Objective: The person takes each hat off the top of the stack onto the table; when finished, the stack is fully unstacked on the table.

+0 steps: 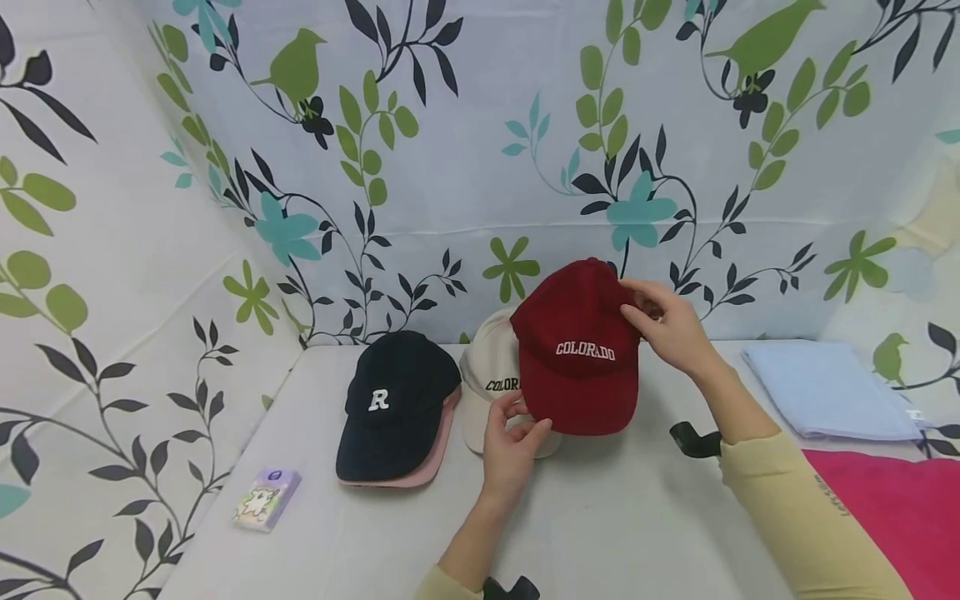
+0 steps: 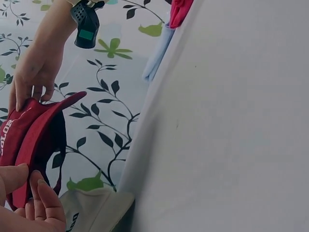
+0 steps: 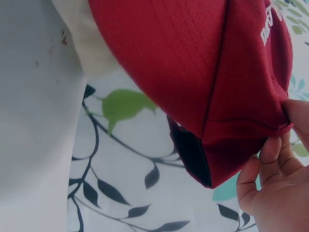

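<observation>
A red baseball cap (image 1: 581, 383) lettered COLORADO is held up over the table, its brim toward me. My right hand (image 1: 666, 327) pinches the side of its crown between thumb and fingers; the right wrist view shows this hand (image 3: 285, 188) at the cap's edge. With thumb and fingertips my left hand (image 1: 510, 446) grips the left corner of the brim, as the left wrist view also shows. Behind the red cap, partly hidden by it, lies a cream cap (image 1: 480, 408) with dark lettering. A black cap (image 1: 401, 392) marked R rests on a pink cap (image 1: 431, 467) to the left.
On the white table (image 1: 360, 542), a small purple pack (image 1: 267, 500) with a cartoon picture lies at the left. Folded light blue cloth (image 1: 828, 387) sits at the back right, with bright pink cloth (image 1: 892, 508) in front of it. Leaf-patterned fabric (image 1: 465, 167) rises behind the table.
</observation>
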`<state>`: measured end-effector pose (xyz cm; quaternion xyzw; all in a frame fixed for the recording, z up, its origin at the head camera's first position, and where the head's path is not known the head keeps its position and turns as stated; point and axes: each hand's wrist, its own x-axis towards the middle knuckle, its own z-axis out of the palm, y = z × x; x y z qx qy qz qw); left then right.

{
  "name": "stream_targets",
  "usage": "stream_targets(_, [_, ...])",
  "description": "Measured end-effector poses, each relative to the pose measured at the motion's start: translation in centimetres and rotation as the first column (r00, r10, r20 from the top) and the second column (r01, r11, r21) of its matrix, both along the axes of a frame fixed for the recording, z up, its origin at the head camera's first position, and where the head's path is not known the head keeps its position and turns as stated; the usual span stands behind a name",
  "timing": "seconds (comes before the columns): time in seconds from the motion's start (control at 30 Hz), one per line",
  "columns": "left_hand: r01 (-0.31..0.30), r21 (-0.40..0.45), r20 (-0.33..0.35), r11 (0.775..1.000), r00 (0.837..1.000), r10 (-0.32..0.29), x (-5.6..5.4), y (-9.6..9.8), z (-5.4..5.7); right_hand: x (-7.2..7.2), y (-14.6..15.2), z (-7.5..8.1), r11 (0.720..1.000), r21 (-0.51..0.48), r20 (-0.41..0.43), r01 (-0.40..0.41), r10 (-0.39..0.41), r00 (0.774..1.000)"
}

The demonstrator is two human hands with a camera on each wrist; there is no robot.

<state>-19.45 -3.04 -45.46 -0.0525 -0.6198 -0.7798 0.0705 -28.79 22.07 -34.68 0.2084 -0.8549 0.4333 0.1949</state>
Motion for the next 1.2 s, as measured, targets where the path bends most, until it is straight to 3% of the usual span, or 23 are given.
stream_targets(0.3, [-0.009,-0.001,-0.017,1.000,1.000,0.009,-0.3,2.4,-0.8,-0.3,2.1,-0.9,0.999,0.021,-0.030,0.050,-0.049,0.998])
stream_targets(0.57, [-0.019,0.000,-0.038,1.000,0.999,0.019,-0.7,4.6,-2.0,-0.2,3.8,-1.8,0.994,0.024,0.018,0.105,-0.106,0.994])
stream_targets(0.8, [-0.027,-0.014,0.013,1.000,1.000,0.027,-0.6,5.8,-2.7,-0.2,5.0,-3.0,0.991,-0.005,0.039,0.134,-0.134,0.990])
stream_targets(1.03, [-0.029,-0.022,0.023,0.999,0.999,0.030,-0.8,6.7,-2.8,-0.3,5.9,-3.9,0.989,-0.026,0.043,0.144,-0.143,0.989])
stream_targets(1.2, [-0.050,-0.039,0.060,0.998,0.997,0.052,-0.8,7.2,-3.2,-0.4,6.2,-4.6,0.988,-0.023,0.086,0.155,-0.152,0.985])
